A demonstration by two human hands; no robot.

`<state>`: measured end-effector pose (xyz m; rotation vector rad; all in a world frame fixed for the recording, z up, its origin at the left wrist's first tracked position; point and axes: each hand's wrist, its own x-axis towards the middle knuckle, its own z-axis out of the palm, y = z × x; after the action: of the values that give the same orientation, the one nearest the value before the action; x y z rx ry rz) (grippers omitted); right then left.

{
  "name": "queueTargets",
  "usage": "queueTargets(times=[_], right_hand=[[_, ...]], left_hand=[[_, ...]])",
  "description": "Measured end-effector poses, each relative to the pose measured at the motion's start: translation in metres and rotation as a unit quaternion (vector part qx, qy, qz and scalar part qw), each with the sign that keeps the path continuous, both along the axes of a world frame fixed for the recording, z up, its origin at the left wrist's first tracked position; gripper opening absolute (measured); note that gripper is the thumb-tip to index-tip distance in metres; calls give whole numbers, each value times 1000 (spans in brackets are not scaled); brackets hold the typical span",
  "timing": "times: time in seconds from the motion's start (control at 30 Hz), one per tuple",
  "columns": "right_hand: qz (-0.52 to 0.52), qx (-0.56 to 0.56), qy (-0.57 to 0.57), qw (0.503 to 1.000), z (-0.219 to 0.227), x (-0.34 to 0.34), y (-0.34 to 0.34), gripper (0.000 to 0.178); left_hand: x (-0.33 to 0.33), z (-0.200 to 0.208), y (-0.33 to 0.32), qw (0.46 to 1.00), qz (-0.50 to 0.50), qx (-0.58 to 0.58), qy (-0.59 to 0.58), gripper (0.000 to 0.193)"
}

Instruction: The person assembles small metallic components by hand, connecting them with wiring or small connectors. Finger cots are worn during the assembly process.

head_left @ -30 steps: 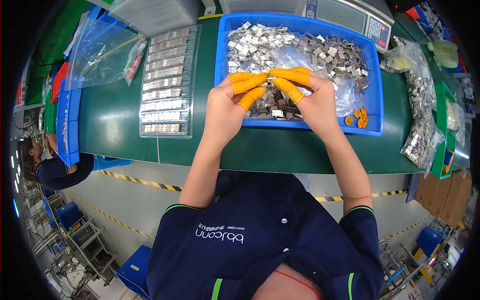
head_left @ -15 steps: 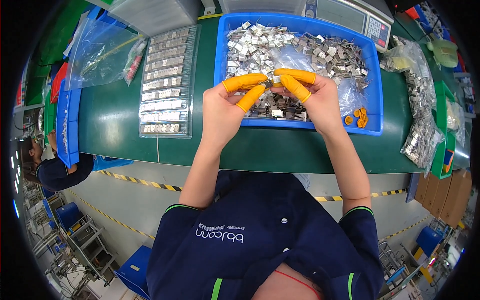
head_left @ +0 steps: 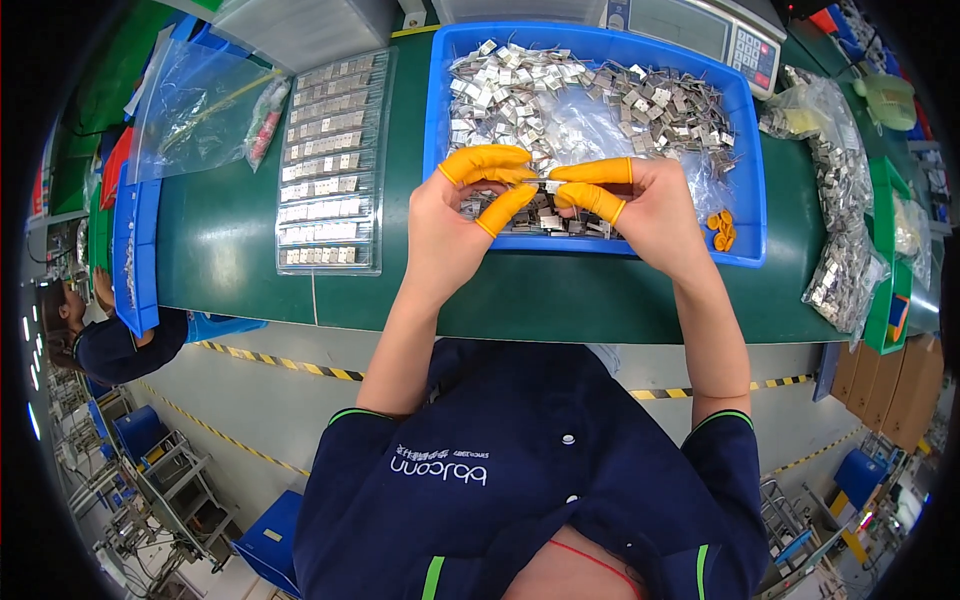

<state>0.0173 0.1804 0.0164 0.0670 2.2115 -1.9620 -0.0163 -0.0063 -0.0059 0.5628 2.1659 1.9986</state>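
Observation:
Over the near side of a blue bin, both my hands pinch one small silvery metal part between them. My left hand grips its left end with thumb and fingertips. My right hand closes on the right end with thumb and forefinger. Yellow-orange finger cots cover the gripping fingertips on each side. Beneath and beyond, the bin is heaped with loose metal parts with thin wire leads, and crumpled clear plastic lies among them. Several spare finger cots sit in its near right corner.
Left of the bin, a clear tray holds rows of similar parts on the green table. Plastic bags lie farther left. A digital scale stands behind; bagged parts lie right. Another person works at far left.
My right hand has shifted slightly right and down, and its forefinger now lies straighter. The fingers have moved a little apart around the metal part. The right hand now covers one finger cot.

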Motion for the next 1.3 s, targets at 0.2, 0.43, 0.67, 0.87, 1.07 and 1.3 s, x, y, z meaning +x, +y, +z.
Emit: queueTargets(times=[0.2,0.43,0.67,0.87,1.07,1.3], right_hand=[[29,-71,-18,997,3,2,1,21],[28,-133,26,990,-1,5,3,27],[22,-89,83,992,-12,6,2,22],[-136,111,191,966,-7,-18,42,20],[9,373,268,888,-11,-30,26,20],[166,473,282,818,-28,-27,-9,23]], left_hand=[[3,0,1,998,-7,9,54,27],[2,11,-2,985,-95,116,-82,29],[0,14,4,983,-107,91,-118,30],[-28,14,-8,995,41,-95,9,28],[-25,5,-11,904,86,-290,302,24],[-18,3,-3,839,-75,-477,251,14]])
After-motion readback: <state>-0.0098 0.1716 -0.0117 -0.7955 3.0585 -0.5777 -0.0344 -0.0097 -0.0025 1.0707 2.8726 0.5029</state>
